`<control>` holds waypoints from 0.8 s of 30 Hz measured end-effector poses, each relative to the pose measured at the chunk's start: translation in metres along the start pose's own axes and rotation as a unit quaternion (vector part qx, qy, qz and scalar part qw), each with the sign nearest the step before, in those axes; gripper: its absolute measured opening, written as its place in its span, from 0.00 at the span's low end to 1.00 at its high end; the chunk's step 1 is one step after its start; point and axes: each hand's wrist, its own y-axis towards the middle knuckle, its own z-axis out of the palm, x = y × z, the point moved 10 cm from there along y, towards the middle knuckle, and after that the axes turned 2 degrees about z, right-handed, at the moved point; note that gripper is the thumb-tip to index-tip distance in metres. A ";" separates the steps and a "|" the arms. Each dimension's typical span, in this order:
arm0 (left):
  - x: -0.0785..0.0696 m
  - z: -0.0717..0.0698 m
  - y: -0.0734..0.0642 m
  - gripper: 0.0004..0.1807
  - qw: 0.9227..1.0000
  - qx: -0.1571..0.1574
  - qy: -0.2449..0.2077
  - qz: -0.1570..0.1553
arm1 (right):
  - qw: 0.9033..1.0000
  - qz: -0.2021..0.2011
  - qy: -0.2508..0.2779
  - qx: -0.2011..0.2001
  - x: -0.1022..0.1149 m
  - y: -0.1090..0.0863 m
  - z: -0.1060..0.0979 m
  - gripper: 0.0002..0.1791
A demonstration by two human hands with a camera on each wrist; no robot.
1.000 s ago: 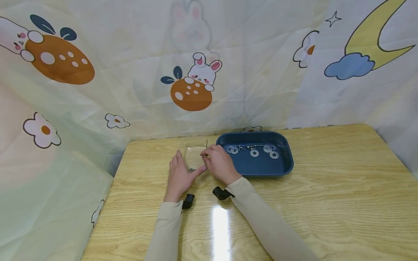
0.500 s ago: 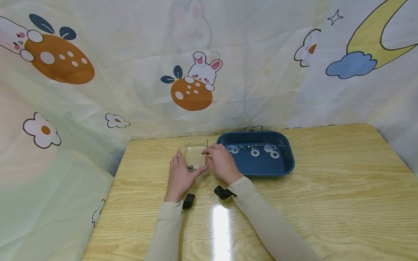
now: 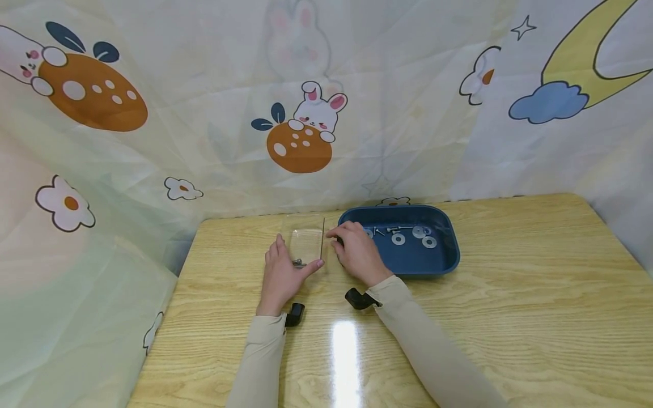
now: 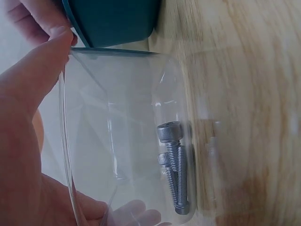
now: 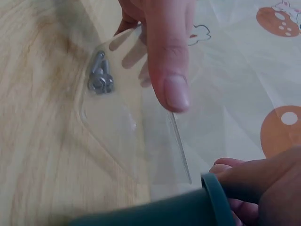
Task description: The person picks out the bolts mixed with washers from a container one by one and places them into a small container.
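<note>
My left hand [image 3: 279,277] grips a clear plastic box [image 3: 306,238], thumb along its near right rim and fingers spread on its left side. Three metal socket-head bolts [image 4: 175,165] lie together on the box floor, two with heads one way and one reversed. Just right of the box, my right hand [image 3: 358,255] hovers by the left rim of a dark blue tray [image 3: 413,259], fingers loosely bent with nothing seen between them. In the right wrist view, the left thumb [image 5: 171,70] covers part of the box.
Flat washers [image 3: 398,239] and small screws [image 3: 378,231] lie along the tray's far half. The wood-grain table [image 3: 535,294] ends at a printed cloth backdrop [image 3: 408,113] behind box and tray.
My right hand has let a bolt go into the box, then drawn back rightward from its rim to the tray's edge. The left hand and box have stayed in place.
</note>
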 end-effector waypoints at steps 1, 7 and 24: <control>0.000 0.000 0.000 0.70 1.000 0.000 -0.001 0.000 | 1.000 -0.001 -0.004 -0.002 -0.001 0.000 -0.002 0.10; -0.002 0.000 0.000 0.69 1.000 0.001 -0.006 0.002 | 1.000 -0.011 -0.010 -0.017 -0.008 -0.002 -0.010 0.09; 0.003 0.003 0.002 0.70 1.000 -0.002 -0.002 -0.003 | 1.000 0.005 -0.024 -0.016 -0.031 -0.002 -0.026 0.09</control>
